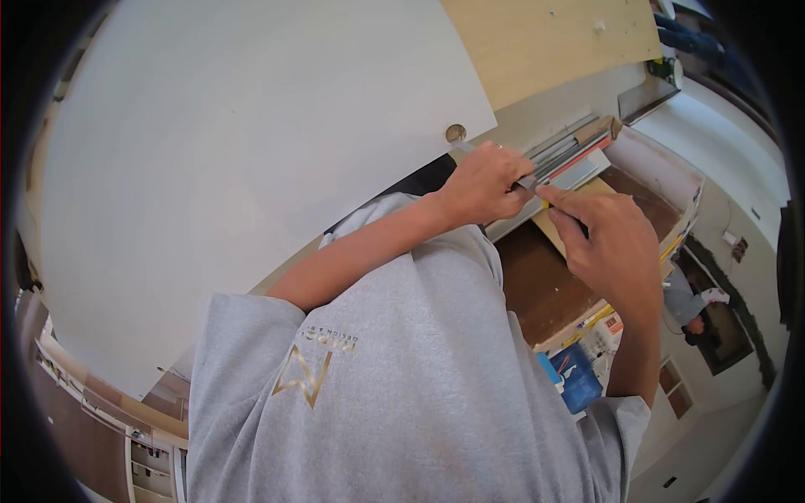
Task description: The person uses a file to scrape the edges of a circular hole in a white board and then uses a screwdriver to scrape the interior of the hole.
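A large white board [277, 126] with a round hole [455, 132] near its right corner lies in front of my body. My left hand [485, 183] is closed around the flat metal blade of a tool that looks like a flat file [527, 182]. The tool's far end shows at the board's edge, just beside the hole. My right hand [610, 239] grips its dark handle, partly hidden by my fingers, with the index finger stretched along it.
Beyond the white board lies a pale wooden board [562, 46]. Several long metal strips [570, 151] lie to the right, over a brown surface [545, 281]. A blue container [579, 379] stands by my right arm. Another person [689, 302] is farther off at the right.
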The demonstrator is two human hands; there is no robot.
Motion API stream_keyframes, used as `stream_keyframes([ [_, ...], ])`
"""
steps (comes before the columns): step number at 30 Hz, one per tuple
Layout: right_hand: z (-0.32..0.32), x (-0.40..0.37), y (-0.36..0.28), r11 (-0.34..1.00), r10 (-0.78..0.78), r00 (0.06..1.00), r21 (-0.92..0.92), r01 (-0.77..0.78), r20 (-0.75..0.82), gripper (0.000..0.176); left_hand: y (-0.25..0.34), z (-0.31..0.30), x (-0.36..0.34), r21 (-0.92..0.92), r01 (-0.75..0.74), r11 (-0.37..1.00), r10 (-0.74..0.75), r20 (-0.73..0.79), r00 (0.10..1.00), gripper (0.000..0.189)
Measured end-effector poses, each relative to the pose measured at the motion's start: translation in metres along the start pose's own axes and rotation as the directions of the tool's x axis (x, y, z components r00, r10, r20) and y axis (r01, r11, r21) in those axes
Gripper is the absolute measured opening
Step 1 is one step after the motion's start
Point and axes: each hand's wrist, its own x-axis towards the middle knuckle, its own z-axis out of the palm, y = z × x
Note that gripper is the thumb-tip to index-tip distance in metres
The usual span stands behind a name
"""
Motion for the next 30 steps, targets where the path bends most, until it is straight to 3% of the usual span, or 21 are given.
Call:
stream_keyframes([
  [14,0.003,-0.01,-0.014,0.992,-0.005,1.0,-0.13,0.003,-0.017,0.029,0.001,-0.001,-0.008,-0.071,-0.037,0.997,0.037,0.003,0.999,0.007],
  [17,-0.001,-0.021,-0.019,0.991,0.017,0.999,-0.129,-0.02,-0.028,0.031,0.007,0.002,-0.008,-0.135,-0.073,0.988,0.066,-0.054,0.996,0.012],
  [23,0.0,-0.023,-0.019,0.979,0.005,1.0,-0.206,-0.012,-0.03,0.034,0.01,0.0,-0.005,-0.116,-0.024,0.993,0.025,0.007,1.0,0.012],
  [26,0.01,-0.013,-0.013,0.971,0.008,1.0,-0.238,-0.007,0.006,0.033,-0.006,0.008,-0.006,-0.132,-0.102,0.986,0.096,-0.049,0.994,0.01],
  [29,0.014,-0.016,-0.006,0.976,-0.014,1.0,-0.217,0.01,-0.017,0.033,-0.004,-0.001,-0.002,-0.071,-0.035,0.997,0.042,0.1,0.994,0.008],
  [30,0.013,-0.018,-0.005,0.98,-0.031,0.999,-0.2,0.025,-0.024,0.033,-0.002,-0.001,-0.002,-0.08,-0.031,0.996,0.037,0.076,0.996,0.007],
])
